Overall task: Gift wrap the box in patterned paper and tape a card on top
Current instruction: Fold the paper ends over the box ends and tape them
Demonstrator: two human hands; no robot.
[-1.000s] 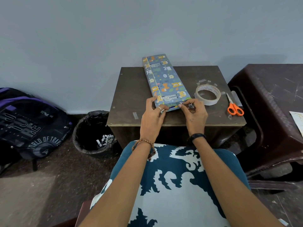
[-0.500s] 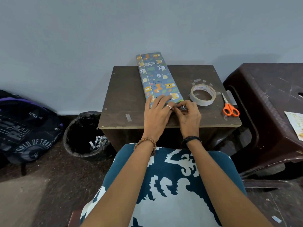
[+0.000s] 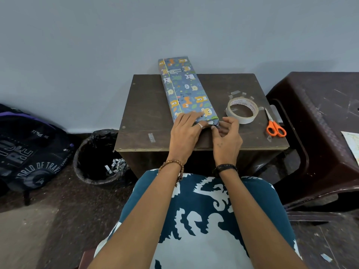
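Observation:
A long narrow box (image 3: 184,88) wrapped in blue paper with animal prints lies on the small dark table (image 3: 147,117), its far end leaning on the wall. My left hand (image 3: 186,131) lies flat over the box's near end, pressing the paper down. My right hand (image 3: 226,136) pinches the paper flap at the near right corner of the box. The near end face is hidden by both hands. A roll of clear tape (image 3: 242,110) lies just right of the box.
Orange-handled scissors (image 3: 274,127) lie at the table's right side, with short tape strips stuck around the roll. A dark plastic stool (image 3: 320,117) carrying a sheet of paper (image 3: 352,146) stands to the right. A waste bin (image 3: 97,158) and a backpack (image 3: 29,150) sit on the floor to the left.
My left hand slid from the box's left near corner over its near end. My right hand stayed at the right corner, pinching the flap. The box has barely moved.

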